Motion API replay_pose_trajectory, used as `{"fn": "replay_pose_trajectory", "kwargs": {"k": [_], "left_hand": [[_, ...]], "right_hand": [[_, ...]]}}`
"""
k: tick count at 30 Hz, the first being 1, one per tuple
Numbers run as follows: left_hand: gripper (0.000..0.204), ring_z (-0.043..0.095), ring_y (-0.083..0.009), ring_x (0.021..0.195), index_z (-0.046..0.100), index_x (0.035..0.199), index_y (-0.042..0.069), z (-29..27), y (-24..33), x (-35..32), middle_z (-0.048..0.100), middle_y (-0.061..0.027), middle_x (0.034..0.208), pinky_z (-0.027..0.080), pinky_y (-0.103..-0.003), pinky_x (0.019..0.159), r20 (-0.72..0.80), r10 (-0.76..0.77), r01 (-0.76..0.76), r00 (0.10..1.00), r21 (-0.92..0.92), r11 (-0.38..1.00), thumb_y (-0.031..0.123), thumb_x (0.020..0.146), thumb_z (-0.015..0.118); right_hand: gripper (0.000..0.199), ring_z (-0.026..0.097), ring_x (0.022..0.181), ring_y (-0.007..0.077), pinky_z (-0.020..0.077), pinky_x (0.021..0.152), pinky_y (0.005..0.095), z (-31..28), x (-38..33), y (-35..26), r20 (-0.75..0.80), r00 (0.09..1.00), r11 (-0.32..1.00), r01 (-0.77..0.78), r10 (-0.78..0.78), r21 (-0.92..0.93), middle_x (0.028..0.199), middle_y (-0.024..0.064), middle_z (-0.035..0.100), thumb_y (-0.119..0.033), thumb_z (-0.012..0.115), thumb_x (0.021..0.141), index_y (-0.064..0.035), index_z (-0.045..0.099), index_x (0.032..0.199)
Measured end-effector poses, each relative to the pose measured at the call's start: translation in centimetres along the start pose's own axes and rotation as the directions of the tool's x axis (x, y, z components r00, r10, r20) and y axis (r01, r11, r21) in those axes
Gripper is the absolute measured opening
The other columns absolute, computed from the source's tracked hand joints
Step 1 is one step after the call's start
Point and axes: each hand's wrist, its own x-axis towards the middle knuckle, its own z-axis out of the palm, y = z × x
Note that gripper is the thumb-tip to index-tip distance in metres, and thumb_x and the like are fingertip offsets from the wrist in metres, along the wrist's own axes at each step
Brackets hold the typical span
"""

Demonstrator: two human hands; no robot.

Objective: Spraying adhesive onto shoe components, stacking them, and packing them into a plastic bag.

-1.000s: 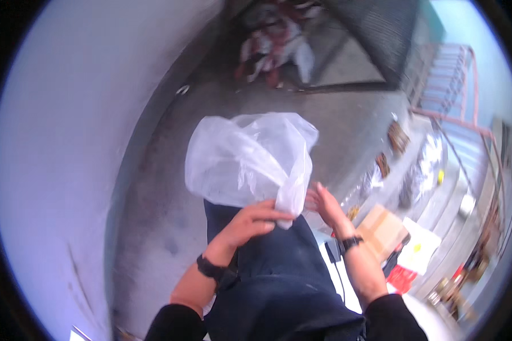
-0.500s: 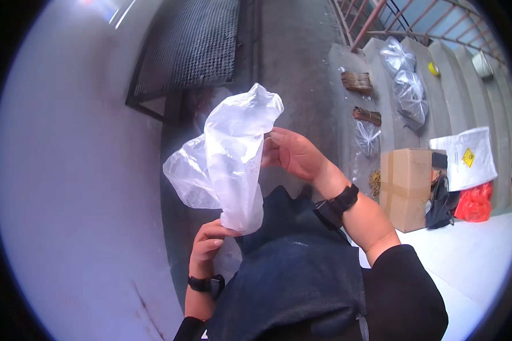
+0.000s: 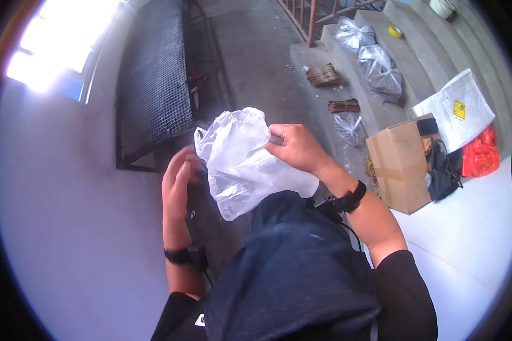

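Observation:
A thin, translucent white plastic bag (image 3: 244, 170) hangs crumpled in front of my dark apron. My right hand (image 3: 298, 149) pinches its upper right edge between thumb and fingers. Beside the bag's left edge is my left hand (image 3: 177, 181), its fingers stretched upward and slightly smeared by motion. No part of the bag shows in that hand, though some fingertips are hard to make out. Each wrist wears a black strap with a small device.
A black mesh-topped rack (image 3: 153, 85) stands at the far left along the white wall. On the concrete steps to the right lie filled clear bags (image 3: 379, 71), brown bundles (image 3: 323, 75) and yellow tape (image 3: 395, 31). Nearer are a cardboard box (image 3: 398, 167), a white sack (image 3: 458, 111) and a red bag (image 3: 481, 152).
My left hand has let go of the bag's lower end and moved up and left. My right hand now grips the bag's edge. The bag has spread to the right, and the view has shifted.

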Motion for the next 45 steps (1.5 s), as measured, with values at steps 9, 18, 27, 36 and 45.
{"fn": "replay_pose_trajectory", "kwargs": {"k": [9, 18, 27, 36, 45], "left_hand": [[0.040, 0.068, -0.0184, 0.101, 0.065, 0.124, -0.005, 5.5, 1.2, 17.5, 0.071, -0.0127, 0.114, 0.052, -0.033, 0.091, 0.717, -0.204, 0.071, 0.666, 0.212, 0.975, 0.023, 0.096, 0.067], [0.068, 0.059, -0.0361, 0.125, 0.037, 0.148, -0.013, 8.0, -0.5, 22.5, 0.054, -0.0271, 0.143, 0.046, -0.045, 0.109, 0.680, 0.128, 0.559, 0.722, -0.682, 0.472, 0.030, 0.096, 0.046], [0.073, 0.048, -0.0405, 0.138, 0.028, 0.154, -0.007, 13.8, 1.9, 26.8, 0.046, -0.0214, 0.152, 0.044, -0.053, 0.111, 0.729, 0.136, 0.676, 0.671, -0.677, 0.291, 0.030, 0.096, 0.050], [0.056, 0.062, -0.0348, 0.122, 0.046, 0.143, -0.007, 17.1, 3.7, 31.6, 0.062, -0.0202, 0.134, 0.048, -0.050, 0.107, 0.668, 0.130, 0.606, 0.733, -0.728, 0.321, 0.029, 0.099, 0.047], [0.056, 0.064, -0.0321, 0.117, 0.046, 0.142, -0.008, 18.8, 4.1, 37.4, 0.064, -0.0205, 0.130, 0.049, -0.048, 0.104, 0.647, 0.075, 0.588, 0.758, -0.729, 0.349, 0.027, 0.098, 0.047]], "right_hand": [[0.029, 0.068, 0.079, 0.0295, 0.0523, 0.069, 0.0385, -1.2, 2.3, -2.5, 0.023, 0.995, 0.908, 0.096, -0.094, -0.408, 0.085, 0.0103, 0.064, -0.027, 0.077, 0.084, -0.0099, 0.070, 0.106], [0.079, 0.067, 0.109, 0.0288, 0.0526, 0.096, 0.0389, -4.8, -2.2, 1.7, -0.139, 0.925, 0.932, -0.362, 0.354, -0.034, 0.122, 0.0149, 0.067, -0.040, 0.085, 0.080, -0.0070, 0.052, 0.144], [0.031, 0.065, 0.077, 0.0193, 0.0521, 0.071, 0.0325, -6.7, -0.7, 6.3, -0.285, 0.848, 0.895, -0.415, 0.446, 0.166, 0.095, 0.0100, 0.072, -0.018, 0.079, 0.085, -0.0015, 0.071, 0.111], [0.021, 0.064, 0.075, 0.0167, 0.0503, 0.069, 0.0308, -13.6, 2.9, 10.7, -0.310, 0.864, 0.904, -0.311, 0.397, 0.294, 0.088, 0.0107, 0.071, -0.014, 0.074, 0.090, 0.0023, 0.071, 0.102], [0.020, 0.064, 0.077, 0.0161, 0.0503, 0.069, 0.0311, -17.2, 6.9, 12.7, -0.326, 0.847, 0.904, -0.358, 0.420, 0.235, 0.087, 0.0112, 0.070, -0.013, 0.074, 0.090, 0.0032, 0.070, 0.101]]}}
